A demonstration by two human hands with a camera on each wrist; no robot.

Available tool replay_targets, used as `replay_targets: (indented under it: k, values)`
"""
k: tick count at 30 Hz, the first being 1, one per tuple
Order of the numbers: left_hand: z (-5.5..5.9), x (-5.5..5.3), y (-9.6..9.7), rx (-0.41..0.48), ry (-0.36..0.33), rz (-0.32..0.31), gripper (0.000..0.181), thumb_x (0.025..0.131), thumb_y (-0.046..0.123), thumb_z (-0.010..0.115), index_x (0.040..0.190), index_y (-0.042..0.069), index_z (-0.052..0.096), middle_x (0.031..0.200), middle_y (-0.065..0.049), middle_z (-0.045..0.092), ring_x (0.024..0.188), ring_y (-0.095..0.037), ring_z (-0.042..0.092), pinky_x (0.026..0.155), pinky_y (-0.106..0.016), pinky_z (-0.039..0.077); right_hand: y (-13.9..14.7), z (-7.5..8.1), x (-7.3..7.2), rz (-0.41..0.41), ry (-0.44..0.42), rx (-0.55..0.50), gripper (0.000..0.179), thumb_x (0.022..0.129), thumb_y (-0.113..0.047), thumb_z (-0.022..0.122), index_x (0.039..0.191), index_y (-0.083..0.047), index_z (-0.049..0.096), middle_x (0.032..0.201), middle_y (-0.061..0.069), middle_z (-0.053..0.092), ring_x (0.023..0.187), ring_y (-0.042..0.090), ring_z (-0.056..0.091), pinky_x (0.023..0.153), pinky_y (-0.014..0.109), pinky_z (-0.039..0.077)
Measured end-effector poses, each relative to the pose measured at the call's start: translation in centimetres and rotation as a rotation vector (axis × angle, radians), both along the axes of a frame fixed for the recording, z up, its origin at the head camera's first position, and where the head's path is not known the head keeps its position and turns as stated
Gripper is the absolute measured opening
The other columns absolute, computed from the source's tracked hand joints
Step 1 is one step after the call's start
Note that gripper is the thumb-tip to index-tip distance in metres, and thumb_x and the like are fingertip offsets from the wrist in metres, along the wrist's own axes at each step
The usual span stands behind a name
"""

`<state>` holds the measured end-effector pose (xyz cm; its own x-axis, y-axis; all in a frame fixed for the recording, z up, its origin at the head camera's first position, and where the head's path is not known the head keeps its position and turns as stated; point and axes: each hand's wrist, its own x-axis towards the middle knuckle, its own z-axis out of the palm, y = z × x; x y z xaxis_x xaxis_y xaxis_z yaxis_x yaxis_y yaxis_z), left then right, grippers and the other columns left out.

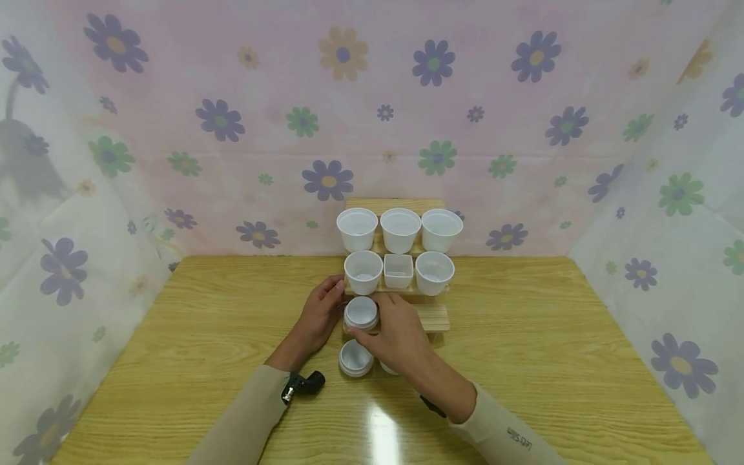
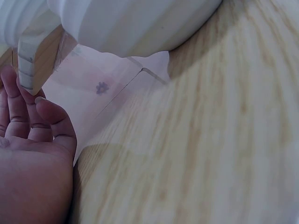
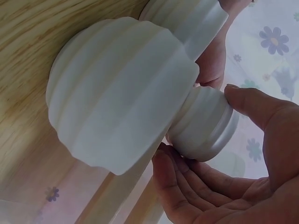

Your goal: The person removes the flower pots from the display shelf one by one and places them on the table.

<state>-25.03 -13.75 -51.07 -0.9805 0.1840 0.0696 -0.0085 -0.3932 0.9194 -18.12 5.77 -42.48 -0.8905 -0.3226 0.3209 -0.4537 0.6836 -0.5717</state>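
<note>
A small white pot [image 1: 361,312] sits at the left of a lower step of the wooden stepped stand [image 1: 433,316]. My right hand [image 1: 401,332] holds that pot between thumb and fingers; the right wrist view shows the pot [image 3: 203,123] in its grip. At the stand's left side, my left hand [image 1: 320,314] holds a step's end; in the left wrist view its thumb and fingers meet the board end [image 2: 41,58]. Two ribbed white pots, one [image 1: 356,358] at left and one [image 1: 388,368] mostly hidden by my right hand, stand in front.
Higher up the stand are several white pots [image 1: 400,229], with a square white pot [image 1: 398,270] in the middle of the second row. The wood-grain table [image 1: 232,323] extends on both sides. Behind it hangs a flowered cloth [image 1: 261,129].
</note>
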Motion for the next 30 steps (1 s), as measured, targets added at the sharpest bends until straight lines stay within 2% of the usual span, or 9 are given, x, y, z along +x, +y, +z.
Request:
replay_targets:
  k: [23, 30]
  values:
    - [0.05, 0.00, -0.15, 0.008, 0.034, -0.025, 0.019, 0.115, 0.022, 0.051, 0.127, 0.011, 0.061, 0.116, 0.003, 0.066, 0.099, -0.014, 0.063, 0.093, -0.028, 0.054, 0.73, -0.19, 0.36, 0.008, 0.034, -0.038, 0.059, 0.081, -0.026, 0.096, 0.126, -0.004, 0.066, 0.118, 0.011, 0.070, 0.106, 0.025, 0.069, 0.088, 0.043, 0.059]
    - [0.14, 0.00, -0.17, 0.014, 0.006, -0.018, 0.018, 0.114, 0.022, 0.051, 0.125, 0.012, 0.061, 0.116, 0.003, 0.065, 0.099, -0.013, 0.063, 0.094, -0.027, 0.054, 0.96, 0.04, 0.54, 0.012, 0.021, -0.050, 0.059, 0.081, -0.026, 0.096, 0.126, -0.004, 0.066, 0.119, 0.010, 0.069, 0.105, 0.024, 0.068, 0.086, 0.041, 0.059]
